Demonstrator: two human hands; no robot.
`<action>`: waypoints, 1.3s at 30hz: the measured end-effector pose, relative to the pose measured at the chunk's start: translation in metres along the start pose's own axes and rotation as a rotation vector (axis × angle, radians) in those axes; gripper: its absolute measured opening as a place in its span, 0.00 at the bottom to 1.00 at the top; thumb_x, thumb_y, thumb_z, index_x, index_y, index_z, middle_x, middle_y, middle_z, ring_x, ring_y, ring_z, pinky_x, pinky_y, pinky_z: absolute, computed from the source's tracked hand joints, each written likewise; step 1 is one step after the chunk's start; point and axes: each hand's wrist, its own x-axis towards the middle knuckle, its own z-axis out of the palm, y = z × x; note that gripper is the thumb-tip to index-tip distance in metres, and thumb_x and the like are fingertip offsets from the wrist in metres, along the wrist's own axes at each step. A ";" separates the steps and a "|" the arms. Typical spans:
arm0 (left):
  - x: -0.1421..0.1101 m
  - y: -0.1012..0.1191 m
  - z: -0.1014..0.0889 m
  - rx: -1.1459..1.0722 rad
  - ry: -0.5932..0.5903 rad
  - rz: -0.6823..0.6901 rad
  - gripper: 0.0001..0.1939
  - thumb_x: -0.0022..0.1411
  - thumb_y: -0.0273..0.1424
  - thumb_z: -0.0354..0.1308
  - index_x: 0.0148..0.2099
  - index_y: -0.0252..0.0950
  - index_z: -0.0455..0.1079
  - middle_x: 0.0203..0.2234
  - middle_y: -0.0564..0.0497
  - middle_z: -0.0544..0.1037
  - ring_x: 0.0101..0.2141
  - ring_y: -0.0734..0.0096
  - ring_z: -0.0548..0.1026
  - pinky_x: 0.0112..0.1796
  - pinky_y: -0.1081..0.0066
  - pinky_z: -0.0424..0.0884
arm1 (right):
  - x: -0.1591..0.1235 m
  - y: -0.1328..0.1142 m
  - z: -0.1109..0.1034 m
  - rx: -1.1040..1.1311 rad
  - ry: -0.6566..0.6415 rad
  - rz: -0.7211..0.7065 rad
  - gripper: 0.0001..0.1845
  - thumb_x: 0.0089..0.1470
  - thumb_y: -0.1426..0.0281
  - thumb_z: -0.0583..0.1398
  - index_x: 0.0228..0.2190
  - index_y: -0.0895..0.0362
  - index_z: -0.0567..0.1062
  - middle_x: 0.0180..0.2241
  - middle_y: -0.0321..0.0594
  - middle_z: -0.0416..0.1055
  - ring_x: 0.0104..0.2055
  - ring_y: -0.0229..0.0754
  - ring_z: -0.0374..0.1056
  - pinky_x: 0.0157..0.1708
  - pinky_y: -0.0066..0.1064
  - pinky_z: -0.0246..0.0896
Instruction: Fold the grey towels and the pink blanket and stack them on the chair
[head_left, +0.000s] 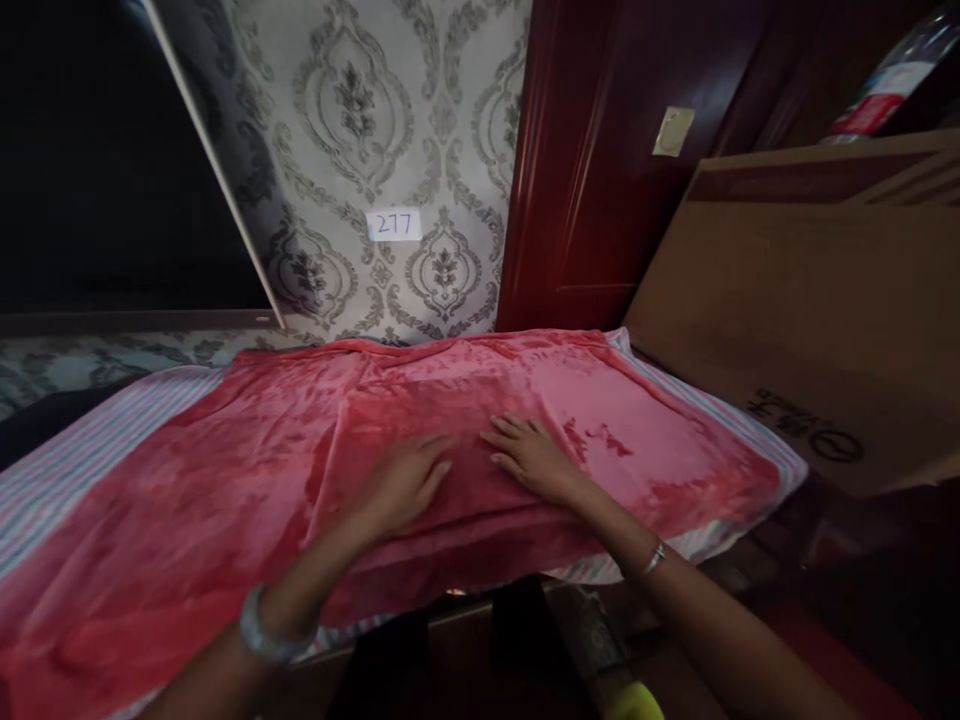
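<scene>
A pinkish-red plush cloth (187,500), which looks like a blanket, lies spread out before me. In its middle is a darker red rectangular section (450,405) with a visible fold line along its near side. My right hand (532,460) rests flat on that section with its fingers spread. On the left part of the same section is my left hand (405,485), slightly blurred, fingers stretched out and thumb apart. Neither hand grasps anything. A striped cloth (112,430) shows beneath the plush at the left and right edges.
A large cardboard box (810,300) stands at the right, with a plastic bottle (885,95) behind its top edge. A dark screen (127,160) is at the left. Behind the cloth are a patterned wall (360,110) with a "277" label (394,225) and dark red wood panelling (592,150).
</scene>
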 end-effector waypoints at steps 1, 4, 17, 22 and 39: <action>0.028 0.002 -0.002 -0.048 -0.042 0.056 0.25 0.73 0.36 0.43 0.65 0.38 0.71 0.61 0.45 0.76 0.60 0.59 0.73 0.62 0.56 0.68 | -0.010 0.002 0.001 -0.004 0.022 0.014 0.27 0.73 0.56 0.50 0.68 0.47 0.65 0.72 0.45 0.53 0.74 0.56 0.45 0.70 0.60 0.42; 0.110 0.005 0.007 -0.062 -0.164 0.118 0.28 0.72 0.35 0.43 0.69 0.35 0.65 0.68 0.44 0.68 0.67 0.60 0.65 0.67 0.56 0.59 | -0.029 -0.001 0.010 -0.018 0.069 0.037 0.28 0.72 0.56 0.50 0.68 0.46 0.65 0.72 0.44 0.53 0.74 0.56 0.46 0.70 0.61 0.41; 0.203 -0.022 0.101 0.115 -0.300 0.106 0.34 0.73 0.47 0.45 0.77 0.48 0.50 0.76 0.47 0.49 0.73 0.42 0.47 0.68 0.36 0.43 | -0.043 -0.007 0.051 -0.024 0.201 0.097 0.29 0.71 0.55 0.53 0.70 0.41 0.61 0.73 0.35 0.48 0.76 0.52 0.41 0.72 0.57 0.39; 0.203 -0.021 0.101 0.150 -0.305 0.120 0.34 0.73 0.49 0.46 0.76 0.49 0.52 0.75 0.48 0.50 0.72 0.41 0.51 0.68 0.37 0.47 | -0.049 -0.009 0.075 -0.057 0.374 0.084 0.28 0.69 0.60 0.56 0.68 0.41 0.65 0.73 0.35 0.52 0.75 0.54 0.44 0.71 0.57 0.44; 0.193 0.004 0.073 0.155 -0.373 0.052 0.37 0.73 0.51 0.42 0.78 0.45 0.45 0.76 0.45 0.45 0.74 0.48 0.43 0.70 0.42 0.38 | -0.053 -0.008 0.069 -0.109 0.439 0.081 0.25 0.69 0.66 0.55 0.65 0.45 0.70 0.70 0.38 0.59 0.72 0.52 0.50 0.69 0.53 0.47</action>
